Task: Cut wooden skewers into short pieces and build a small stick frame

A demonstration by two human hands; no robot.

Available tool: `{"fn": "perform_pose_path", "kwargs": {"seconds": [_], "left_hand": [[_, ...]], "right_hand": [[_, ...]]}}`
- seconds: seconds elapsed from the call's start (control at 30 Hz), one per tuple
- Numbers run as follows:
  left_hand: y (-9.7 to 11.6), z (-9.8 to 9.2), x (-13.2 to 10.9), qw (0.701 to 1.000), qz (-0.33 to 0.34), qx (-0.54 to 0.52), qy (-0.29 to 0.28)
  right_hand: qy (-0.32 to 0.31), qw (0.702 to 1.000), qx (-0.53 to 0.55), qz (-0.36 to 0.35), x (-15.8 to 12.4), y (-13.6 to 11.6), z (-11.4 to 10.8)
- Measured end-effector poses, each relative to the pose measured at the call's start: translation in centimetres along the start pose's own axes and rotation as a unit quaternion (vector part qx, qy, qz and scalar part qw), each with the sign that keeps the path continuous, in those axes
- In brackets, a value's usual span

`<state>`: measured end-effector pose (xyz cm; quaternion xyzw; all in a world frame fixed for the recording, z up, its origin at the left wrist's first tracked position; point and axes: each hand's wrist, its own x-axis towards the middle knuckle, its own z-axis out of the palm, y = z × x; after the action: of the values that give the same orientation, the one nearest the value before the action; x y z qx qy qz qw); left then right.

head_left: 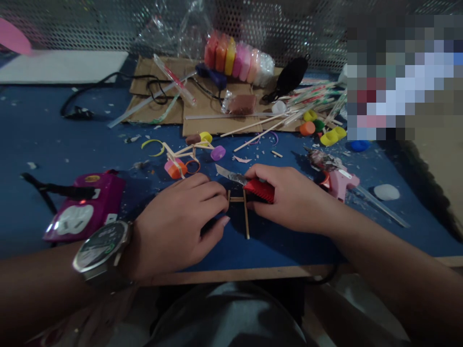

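A small frame of thin wooden sticks lies on the blue tabletop between my hands. My left hand, with a watch on its wrist, has its fingers bent over the frame's left end, fingertips against the stick and thumb a little apart. In my right hand is a red utility knife, its blade out and pointing left, above the frame's far side. Just beyond my left hand sits a stick model with orange, purple, yellow and brown clay-like wheels.
At left stands a purple device with a lit red light. A pink glue gun with a clear glue stick lies at right. Behind are cardboard pieces, bagged coloured clay, loose sticks and yellow caps. Paper scraps are scattered about.
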<state>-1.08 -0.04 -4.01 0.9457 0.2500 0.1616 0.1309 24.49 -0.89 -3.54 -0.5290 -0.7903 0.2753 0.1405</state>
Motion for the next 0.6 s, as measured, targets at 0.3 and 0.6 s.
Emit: {"fn": "perform_pose_path", "kwargs": {"seconds": [0.3, 0.6], "left_hand": [[-0.10, 0.04, -0.15, 1.000, 0.001, -0.007, -0.005], [0.00, -0.03, -0.21, 1.000, 0.001, -0.011, 0.000]], "right_hand": [[0.003, 1.000, 0.002, -0.002, 0.01, -0.02, -0.05], [-0.001, 1.000, 0.004, -0.003, 0.04, -0.03, -0.09]]}}
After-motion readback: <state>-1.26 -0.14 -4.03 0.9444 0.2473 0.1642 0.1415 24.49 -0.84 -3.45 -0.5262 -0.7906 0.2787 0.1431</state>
